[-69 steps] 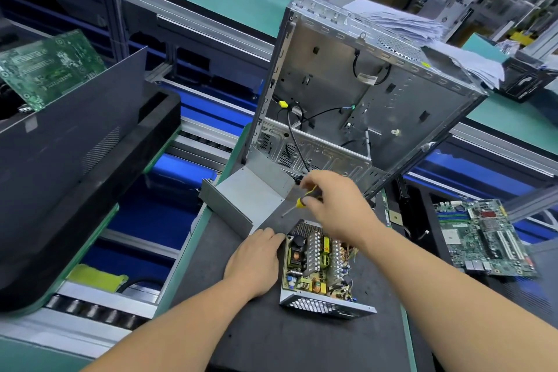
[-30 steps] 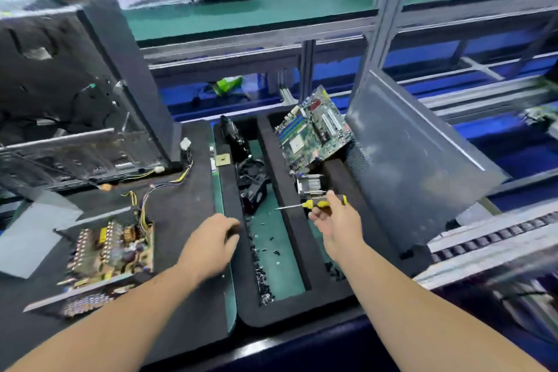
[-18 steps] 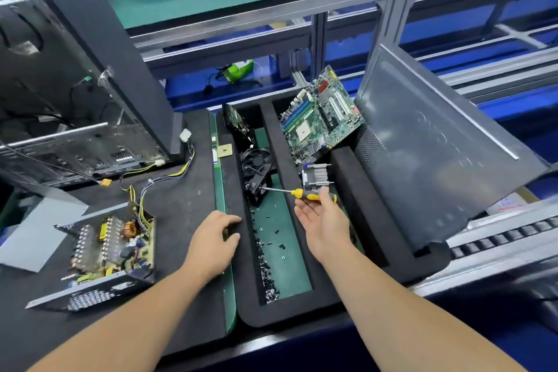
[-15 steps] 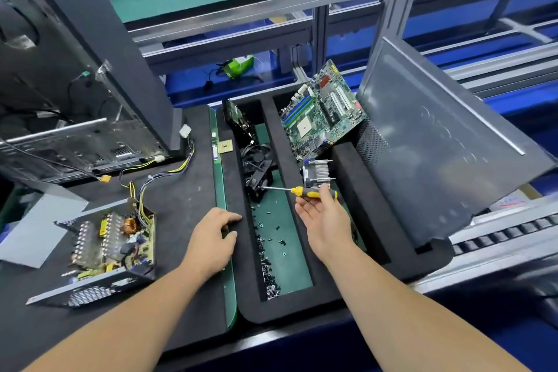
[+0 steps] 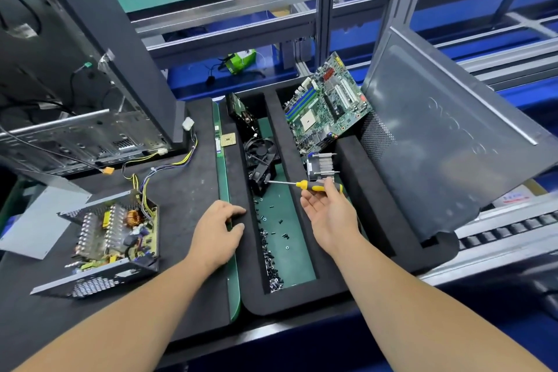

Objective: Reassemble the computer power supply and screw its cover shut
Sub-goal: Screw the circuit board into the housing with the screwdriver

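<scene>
Left hand [image 5: 218,231] rests flat-fingered on the foam tray's edge [image 5: 238,178]; right hand [image 5: 327,210] pinches the screwdriver [image 5: 305,185]; open power supply [image 5: 108,238] lies well left of both.

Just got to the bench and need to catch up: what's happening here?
A person is reassembling a power supply, which sits open on the mat, its cover not yet on. The right hand holds a yellow screwdriver over the foam tray of loose screws; the left hand rests on the tray's edge.

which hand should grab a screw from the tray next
Left, probably. The left hand rests free on the foam tray edge beside the loose screws; the right hand holds the screwdriver.
</scene>
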